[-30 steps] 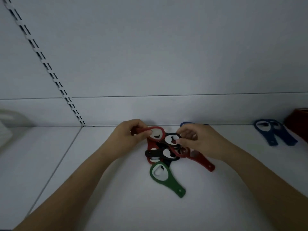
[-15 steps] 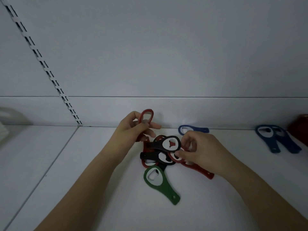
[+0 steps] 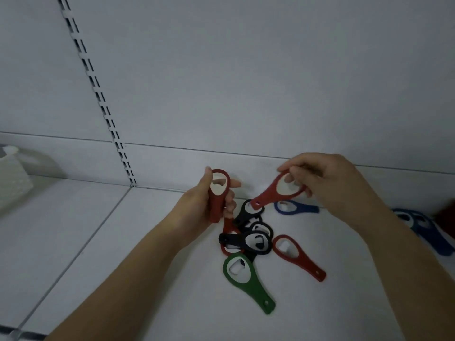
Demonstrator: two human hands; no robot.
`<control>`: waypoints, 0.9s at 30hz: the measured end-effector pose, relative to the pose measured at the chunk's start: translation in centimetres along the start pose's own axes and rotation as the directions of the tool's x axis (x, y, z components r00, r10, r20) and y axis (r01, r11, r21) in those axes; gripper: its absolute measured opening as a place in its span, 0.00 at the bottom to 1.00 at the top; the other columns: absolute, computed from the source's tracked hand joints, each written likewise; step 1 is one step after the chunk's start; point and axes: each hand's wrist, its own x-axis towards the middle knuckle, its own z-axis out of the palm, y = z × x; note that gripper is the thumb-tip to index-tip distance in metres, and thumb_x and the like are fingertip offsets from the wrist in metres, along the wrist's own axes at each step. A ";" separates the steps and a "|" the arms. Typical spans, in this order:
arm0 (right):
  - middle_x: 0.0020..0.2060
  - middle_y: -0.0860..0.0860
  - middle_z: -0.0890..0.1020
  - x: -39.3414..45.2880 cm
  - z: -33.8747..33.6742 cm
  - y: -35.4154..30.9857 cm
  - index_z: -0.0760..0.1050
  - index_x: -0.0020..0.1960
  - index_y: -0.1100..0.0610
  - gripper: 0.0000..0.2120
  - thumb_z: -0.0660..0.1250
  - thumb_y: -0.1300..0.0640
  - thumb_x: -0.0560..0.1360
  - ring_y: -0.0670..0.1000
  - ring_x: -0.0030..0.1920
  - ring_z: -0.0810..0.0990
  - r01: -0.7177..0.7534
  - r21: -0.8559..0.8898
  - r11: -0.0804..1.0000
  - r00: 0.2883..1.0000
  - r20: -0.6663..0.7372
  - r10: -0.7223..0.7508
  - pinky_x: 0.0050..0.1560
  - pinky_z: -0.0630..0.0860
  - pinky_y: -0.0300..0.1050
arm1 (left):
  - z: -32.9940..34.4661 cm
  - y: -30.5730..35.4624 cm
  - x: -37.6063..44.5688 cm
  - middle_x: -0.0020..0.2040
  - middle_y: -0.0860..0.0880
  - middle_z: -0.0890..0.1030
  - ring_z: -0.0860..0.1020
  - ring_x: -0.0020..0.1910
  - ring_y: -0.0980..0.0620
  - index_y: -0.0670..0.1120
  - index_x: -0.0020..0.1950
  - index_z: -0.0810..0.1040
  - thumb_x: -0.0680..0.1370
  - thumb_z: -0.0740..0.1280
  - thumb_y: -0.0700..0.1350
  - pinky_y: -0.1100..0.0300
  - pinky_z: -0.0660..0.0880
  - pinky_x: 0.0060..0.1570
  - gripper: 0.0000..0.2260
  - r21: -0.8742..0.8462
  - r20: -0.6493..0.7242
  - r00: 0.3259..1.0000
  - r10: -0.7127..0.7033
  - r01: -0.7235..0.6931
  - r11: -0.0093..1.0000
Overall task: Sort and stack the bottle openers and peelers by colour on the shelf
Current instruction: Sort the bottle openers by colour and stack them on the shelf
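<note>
Two hands: both are raised above the white shelf [image 3: 123,267], each holding a red bottle opener, well apart from one another.
Shelf: a white surface with a slotted upright rail [image 3: 98,94] on the back wall; its near edge is cut off at the bottom of the view.
Left hand [image 3: 204,205]: the fingers are curled round the handle of one red opener [image 3: 218,193], held upright with its ring end on top. The thumb lies along the left side of the ring; the fingertips show past the right side of the handle.
Right hand [image 3: 330,183]: the fingers pinch the ring end of a second red opener [image 3: 278,190], which tilts down to the left so that its handle tip hangs just above the pile.
Pile: black openers [image 3: 256,239] lie overlapped in the middle of the shelf, below and between the hands. How many there are I cannot tell.
Green opener [image 3: 246,279]: lies flat at the near edge of the pile, handle pointing toward the viewer and right.
Third red opener [image 3: 298,257]: lies flat just right of the black ones.
Partly hidden red: another red piece [image 3: 229,227] shows under the black openers, mostly covered.
Blue opener [image 3: 295,207]: lies alone behind the pile, partly hidden by the right hand.
Blue pair [image 3: 428,232]: lies at the far right, partly covered by the right forearm.
Dark red thing [image 3: 446,214]: cut off at the right edge, too little in view to identify.
White basket [image 3: 12,180]: stands at the left edge, cut off.
</note>
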 end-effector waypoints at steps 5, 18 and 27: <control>0.38 0.44 0.84 2.4 5.6 -1.9 0.77 0.46 0.52 0.04 0.70 0.60 0.76 0.42 0.40 0.82 0.048 0.097 0.994 0.988 0.139 -0.062 0.39 0.78 0.34 | -0.4 0.3 -0.6 0.56 0.38 0.83 0.83 0.52 0.40 0.40 0.61 0.78 0.82 0.49 0.62 0.52 0.81 0.50 0.30 0.091 0.122 0.986 -0.111 0.101 0.991; 0.43 0.46 0.75 1.0 11.5 0.5 0.78 0.47 0.50 0.25 0.69 0.30 0.66 0.46 0.45 0.74 0.107 -0.544 0.832 0.956 0.286 0.064 0.45 0.74 0.43 | -2.7 0.4 0.2 0.33 0.45 0.72 0.63 0.23 0.52 0.48 0.54 0.71 0.85 0.54 0.55 0.65 0.59 0.22 0.12 0.226 -0.190 0.975 0.114 -0.070 0.972; 0.35 0.48 0.83 2.0 8.8 -0.1 0.77 0.45 0.52 0.07 0.71 0.49 0.75 0.43 0.33 0.81 -0.132 0.194 0.972 0.991 0.046 0.126 0.35 0.75 0.37 | -2.6 0.2 0.8 0.37 0.46 0.73 0.65 0.27 0.54 0.43 0.60 0.75 0.84 0.53 0.55 0.68 0.56 0.19 0.18 -0.182 -0.175 0.981 -0.087 0.054 0.982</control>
